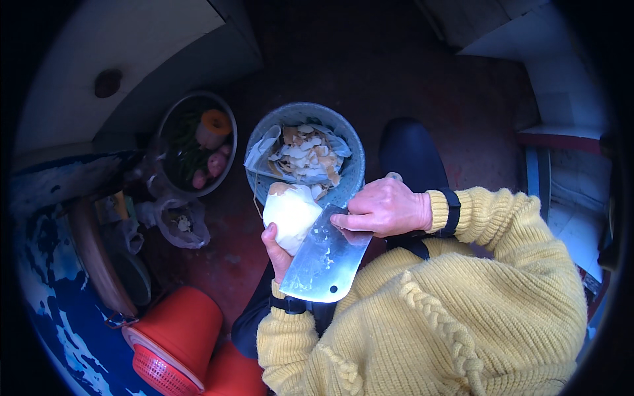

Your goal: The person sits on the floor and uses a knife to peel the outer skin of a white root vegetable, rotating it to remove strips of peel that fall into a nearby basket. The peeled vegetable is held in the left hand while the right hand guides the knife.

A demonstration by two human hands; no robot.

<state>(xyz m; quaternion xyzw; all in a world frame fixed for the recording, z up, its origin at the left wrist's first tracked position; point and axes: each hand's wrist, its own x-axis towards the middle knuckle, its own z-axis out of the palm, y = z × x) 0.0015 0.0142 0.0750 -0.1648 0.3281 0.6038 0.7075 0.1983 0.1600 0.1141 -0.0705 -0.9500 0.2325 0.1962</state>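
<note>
My left hand (279, 254) grips a large round white root vegetable (292, 214) from its lower left side, the thumb showing at the edge. Most of the vegetable is peeled, with a patch of brown skin at its top. In my right hand (391, 208) is a cleaver (323, 261), its handle wrapped by the fingers and the index finger lying along the blade. The wide blade slants down to the left, its edge side close to the vegetable; I cannot tell if they touch. Just beyond both hands stands a grey-blue bucket (356, 148) with a plastic liner and many pale and brown peelings (307, 155).
A round basin (231, 115) at the left holds green vegetables, a cut orange-fleshed squash (212, 129) and pinkish tubers (216, 164). Nearby lies a clear plastic bag (185, 224) with scraps. A red bucket (191, 317) and red basket (162, 373) are at lower left.
</note>
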